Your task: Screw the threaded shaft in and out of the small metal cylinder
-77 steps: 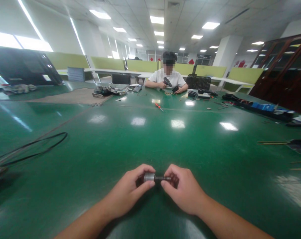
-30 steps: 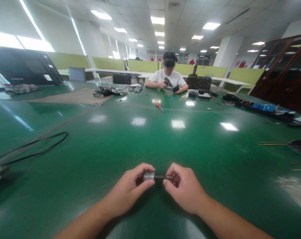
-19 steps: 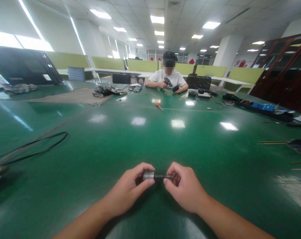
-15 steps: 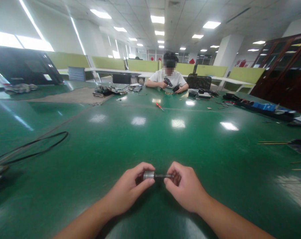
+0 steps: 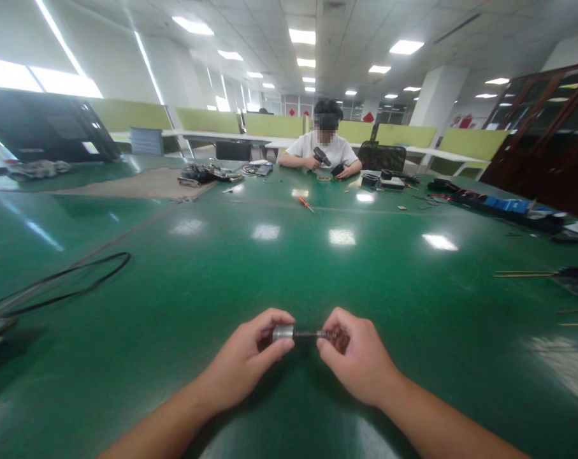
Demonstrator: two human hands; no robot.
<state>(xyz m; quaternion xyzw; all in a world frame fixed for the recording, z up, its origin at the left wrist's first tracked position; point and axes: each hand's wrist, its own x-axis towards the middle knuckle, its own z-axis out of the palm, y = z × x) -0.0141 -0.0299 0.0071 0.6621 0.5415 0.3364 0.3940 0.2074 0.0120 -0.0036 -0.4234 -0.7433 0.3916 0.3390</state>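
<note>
My left hand [image 5: 255, 350] grips a short silver metal cylinder [image 5: 283, 332] between thumb and fingers, just above the green table [image 5: 317, 274]. From the cylinder a thin dark shaft [image 5: 308, 334] runs level to the right. My right hand [image 5: 358, 354] is closed around the shaft's far end, which the fingers partly hide. Its exact kind does not show. Between my two hands a short stretch of bare shaft is visible.
Across the table a person [image 5: 324, 150] holds a dark power drill [image 5: 322, 156]. An orange-handled screwdriver [image 5: 305, 204] lies mid-table. A black cable loop [image 5: 102, 258] is at left, thin brass-coloured rods [image 5: 522, 274] at right. Electronic parts [image 5: 207, 173] lie farther back.
My left hand has shifted slightly left and up with the silver cylinder. The right hand has barely moved and stays closed on the shaft.
</note>
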